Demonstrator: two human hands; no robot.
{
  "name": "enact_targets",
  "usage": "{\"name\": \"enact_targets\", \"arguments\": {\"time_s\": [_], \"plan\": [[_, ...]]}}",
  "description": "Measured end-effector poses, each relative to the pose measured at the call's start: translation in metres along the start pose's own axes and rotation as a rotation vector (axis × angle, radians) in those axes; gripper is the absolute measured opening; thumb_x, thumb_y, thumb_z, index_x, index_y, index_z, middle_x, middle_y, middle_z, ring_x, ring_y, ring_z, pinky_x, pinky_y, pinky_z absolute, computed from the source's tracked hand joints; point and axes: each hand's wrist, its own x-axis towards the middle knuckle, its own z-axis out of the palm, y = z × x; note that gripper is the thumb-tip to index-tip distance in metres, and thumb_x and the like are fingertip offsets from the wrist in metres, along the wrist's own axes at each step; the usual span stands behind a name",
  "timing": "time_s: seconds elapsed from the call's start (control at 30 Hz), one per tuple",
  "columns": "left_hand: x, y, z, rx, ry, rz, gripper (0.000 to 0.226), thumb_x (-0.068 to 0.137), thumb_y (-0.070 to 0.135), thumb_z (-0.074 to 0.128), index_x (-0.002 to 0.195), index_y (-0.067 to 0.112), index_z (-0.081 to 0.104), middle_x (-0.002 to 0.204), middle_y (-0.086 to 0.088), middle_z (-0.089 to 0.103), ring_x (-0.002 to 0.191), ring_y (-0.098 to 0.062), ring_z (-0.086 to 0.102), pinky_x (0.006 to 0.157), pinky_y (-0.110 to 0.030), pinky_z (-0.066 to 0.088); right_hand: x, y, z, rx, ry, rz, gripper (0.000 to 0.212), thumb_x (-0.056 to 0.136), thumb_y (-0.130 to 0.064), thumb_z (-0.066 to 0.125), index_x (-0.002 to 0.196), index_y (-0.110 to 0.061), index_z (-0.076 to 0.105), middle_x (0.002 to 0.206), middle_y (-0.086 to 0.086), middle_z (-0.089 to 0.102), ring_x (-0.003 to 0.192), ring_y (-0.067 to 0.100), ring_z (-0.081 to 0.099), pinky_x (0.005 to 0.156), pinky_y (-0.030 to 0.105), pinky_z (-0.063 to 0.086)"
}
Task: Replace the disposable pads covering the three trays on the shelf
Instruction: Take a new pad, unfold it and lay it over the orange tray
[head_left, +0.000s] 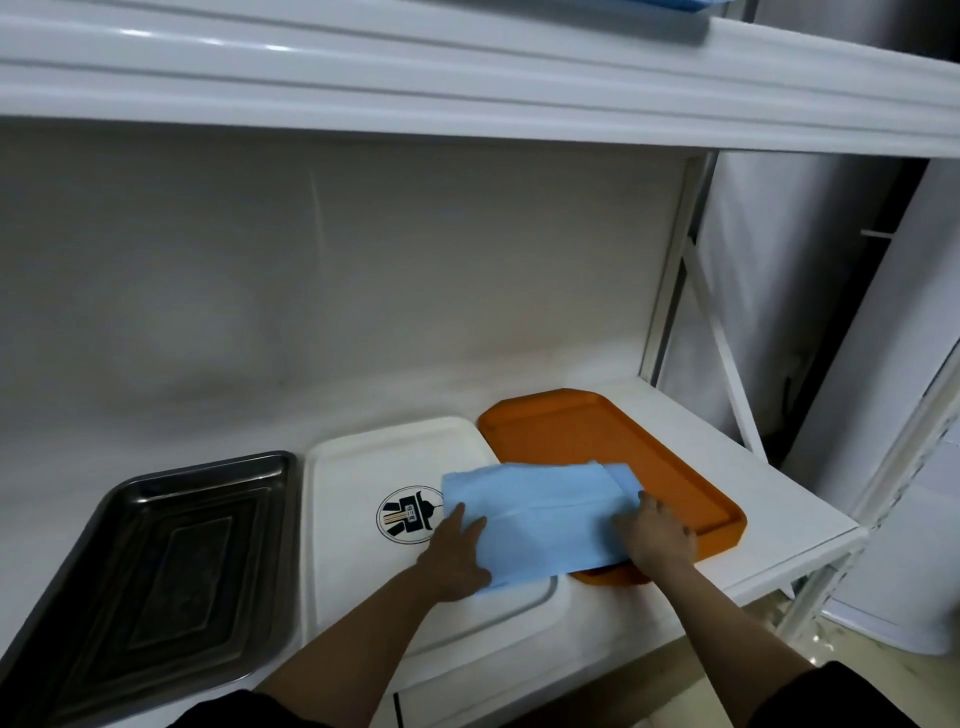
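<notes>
Three trays stand side by side on the white shelf (769, 499): a steel tray (156, 561) at the left, a white tray (363, 462) with a round black logo in the middle, and an orange tray (587, 426) at the right. A folded light blue pad (545, 514) lies across the white and orange trays. My left hand (457, 556) holds the pad's left edge, thumb on top. My right hand (657, 535) grips the pad's right end over the orange tray. No tray is covered by a pad.
An upper white shelf (467, 88) overhangs close above, with a bit of blue material (670, 5) on it at the top right. The shelf's white frame posts (670, 291) stand at the right, and a wall lies behind.
</notes>
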Motion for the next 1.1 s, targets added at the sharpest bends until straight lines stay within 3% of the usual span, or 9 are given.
{"name": "enact_targets", "arguments": {"time_s": [0.17, 0.3, 0.43, 0.5, 0.6, 0.77, 0.9, 1.0, 1.1], "plan": [[-0.003, 0.013, 0.002, 0.091, -0.15, 0.039, 0.079, 0.095, 0.038, 0.051, 0.153, 0.017, 0.002, 0.16, -0.009, -0.008, 0.148, -0.024, -0.003, 0.119, -0.035, 0.009, -0.005, -0.005, 0.008, -0.228, -0.091, 0.07, 0.062, 0.093, -0.051, 0.035, 0.144, -0.018, 0.023, 0.146, 0.011, 0.039, 0.138, 0.031, 0.031, 0.115, 0.048, 0.016], [-0.005, 0.022, 0.0, 0.04, -0.203, 0.049, 0.077, 0.097, 0.035, 0.048, 0.153, 0.012, -0.001, 0.16, -0.01, -0.003, 0.148, -0.023, 0.001, 0.119, -0.033, 0.011, -0.002, -0.002, 0.007, -0.184, 0.002, 0.082, 0.053, 0.094, -0.031, 0.043, 0.143, -0.017, 0.028, 0.141, 0.01, 0.045, 0.134, 0.03, 0.036, 0.112, 0.045, 0.024], [-0.011, 0.03, -0.01, -0.155, -0.208, 0.022, 0.079, 0.097, 0.033, 0.05, 0.153, 0.011, -0.002, 0.16, -0.007, -0.001, 0.148, -0.022, 0.006, 0.117, -0.031, 0.013, 0.003, -0.014, -0.005, 0.406, 0.113, 0.075, 0.035, 0.094, -0.012, 0.047, 0.128, -0.007, 0.052, 0.118, 0.016, 0.061, 0.108, 0.032, 0.056, 0.085, 0.038, 0.047], [-0.014, 0.033, -0.018, -0.28, -0.181, 0.021, 0.079, 0.097, 0.033, 0.051, 0.153, 0.011, 0.0, 0.16, -0.006, 0.003, 0.147, -0.021, 0.009, 0.116, -0.029, 0.015, -0.004, -0.034, -0.018, 0.677, 0.119, 0.087, 0.022, 0.093, -0.012, 0.047, 0.11, -0.005, 0.059, 0.093, 0.013, 0.061, 0.088, 0.03, 0.056, 0.067, 0.032, 0.043], [-0.026, 0.041, -0.037, -0.493, -0.104, 0.056, 0.078, 0.095, 0.026, 0.055, 0.153, 0.017, 0.003, 0.159, -0.006, 0.012, 0.144, -0.019, 0.02, 0.11, -0.024, 0.024, -0.017, -0.072, -0.03, 0.836, 0.114, 0.026, 0.006, 0.092, -0.016, 0.05, 0.096, -0.011, 0.049, 0.074, 0.002, 0.051, 0.077, 0.026, 0.051, 0.07, 0.039, 0.045], [-0.05, 0.047, -0.075, -0.675, 0.067, 0.226, 0.097, 0.088, 0.011, 0.066, 0.151, 0.019, -0.007, 0.144, 0.003, 0.028, 0.136, -0.021, 0.034, 0.093, -0.02, 0.037, -0.052, -0.144, -0.048, 0.98, 0.053, -0.169, 0.011, 0.091, -0.014, 0.052, 0.083, -0.016, 0.045, 0.073, 0.0, 0.05, 0.071, 0.02, 0.051, 0.064, 0.034, 0.042], [-0.061, 0.036, -0.093, -0.784, 0.291, 0.308, 0.081, 0.082, -0.004, 0.066, 0.14, 0.019, 0.015, 0.114, 0.012, 0.046, 0.114, -0.019, 0.053, 0.077, -0.015, 0.05, -0.09, -0.19, -0.052, 1.063, -0.155, -0.359, 0.012, 0.091, -0.016, 0.056, 0.101, -0.01, 0.053, 0.09, 0.003, 0.058, 0.085, 0.016, 0.058, 0.076, 0.028, 0.048], [-0.067, 0.011, -0.105, -0.818, 0.506, 0.152, 0.059, 0.088, 0.008, 0.058, 0.136, 0.015, 0.025, 0.106, 0.0, 0.058, 0.097, -0.022, 0.061, 0.07, -0.023, 0.052, -0.108, -0.206, -0.051, 1.079, -0.359, -0.537, 0.026, 0.097, -0.028, 0.051, 0.108, -0.008, 0.061, 0.101, 0.0, 0.065, 0.098, 0.011, 0.061, 0.087, 0.024, 0.049], [-0.072, -0.023, -0.112, -0.86, 0.609, -0.05, 0.05, 0.089, 0.006, 0.044, 0.136, 0.016, 0.033, 0.115, -0.009, 0.058, 0.095, -0.026, 0.058, 0.082, -0.039, 0.054, -0.111, -0.207, -0.037, 1.023, -0.321, -0.587, 0.025, 0.098, -0.031, 0.048, 0.104, -0.013, 0.065, 0.109, 0.001, 0.067, 0.107, 0.014, 0.061, 0.099, 0.034, 0.046]]}}
